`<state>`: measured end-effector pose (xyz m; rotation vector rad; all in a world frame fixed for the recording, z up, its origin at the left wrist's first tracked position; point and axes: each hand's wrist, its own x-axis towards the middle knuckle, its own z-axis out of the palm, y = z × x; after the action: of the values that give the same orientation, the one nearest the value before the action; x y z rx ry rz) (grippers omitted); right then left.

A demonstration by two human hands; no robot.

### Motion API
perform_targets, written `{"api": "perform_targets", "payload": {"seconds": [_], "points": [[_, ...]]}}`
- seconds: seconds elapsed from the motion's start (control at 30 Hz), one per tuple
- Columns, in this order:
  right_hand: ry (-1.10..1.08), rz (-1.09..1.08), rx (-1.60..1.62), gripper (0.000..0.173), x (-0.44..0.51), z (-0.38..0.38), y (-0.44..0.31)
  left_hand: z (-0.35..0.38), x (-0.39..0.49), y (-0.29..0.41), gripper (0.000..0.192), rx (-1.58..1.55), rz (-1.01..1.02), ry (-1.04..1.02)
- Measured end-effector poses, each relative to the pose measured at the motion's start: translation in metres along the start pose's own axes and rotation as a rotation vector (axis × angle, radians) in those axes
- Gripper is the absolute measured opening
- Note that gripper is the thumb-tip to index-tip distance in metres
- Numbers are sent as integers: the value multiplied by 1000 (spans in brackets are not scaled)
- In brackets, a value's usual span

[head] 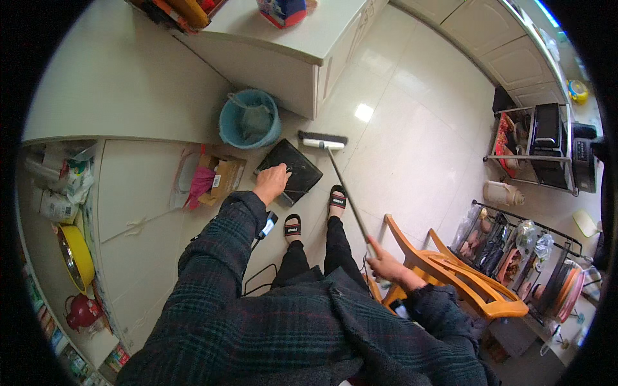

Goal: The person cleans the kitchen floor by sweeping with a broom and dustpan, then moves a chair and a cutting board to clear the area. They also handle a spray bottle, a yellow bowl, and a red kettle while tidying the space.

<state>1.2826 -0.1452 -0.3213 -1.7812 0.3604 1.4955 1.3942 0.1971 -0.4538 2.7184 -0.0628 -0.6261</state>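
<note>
My right hand (386, 262) grips the pale upper end of a long-handled broom (351, 196). Its white head with dark bristles (323, 141) rests on the tiled floor, ahead of my feet. A black dustpan (301, 169) lies just left of the broom head, a small gap between them. Over its near left part, my left hand (273, 182) is curled with the fingers closed, seemingly around the dustpan's upright handle, most of which the hand hides. Behind the dustpan stands a blue bucket (224, 126) lined with a translucent bag.
An opened cardboard box (229, 178) and pink cloth or plastic (202, 182) lie left of the dustpan. A cabinet corner (316, 91) juts out beyond the bucket. On my right are a wooden chair (454, 270), a wire rack (512, 217), a beige flask (502, 192) and a metal shelf (526, 157).
</note>
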Motion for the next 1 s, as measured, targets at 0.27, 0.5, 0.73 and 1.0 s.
{"api": "perform_targets", "payload": {"seconds": [0.27, 0.5, 0.73, 1.0], "points": [[12, -20, 459, 67, -52, -22, 74, 7, -2, -7, 27, -75, 3, -116], [240, 51, 731, 78, 12, -64, 77, -4, -20, -12, 27, 24, 62, -177], [10, 93, 429, 75, 1, 23, 91, 0, -11, 0, 25, 59, 167, -108], [-151, -23, 500, 68, -66, 18, 56, 1, -16, -7, 26, 44, 119, -151]]}}
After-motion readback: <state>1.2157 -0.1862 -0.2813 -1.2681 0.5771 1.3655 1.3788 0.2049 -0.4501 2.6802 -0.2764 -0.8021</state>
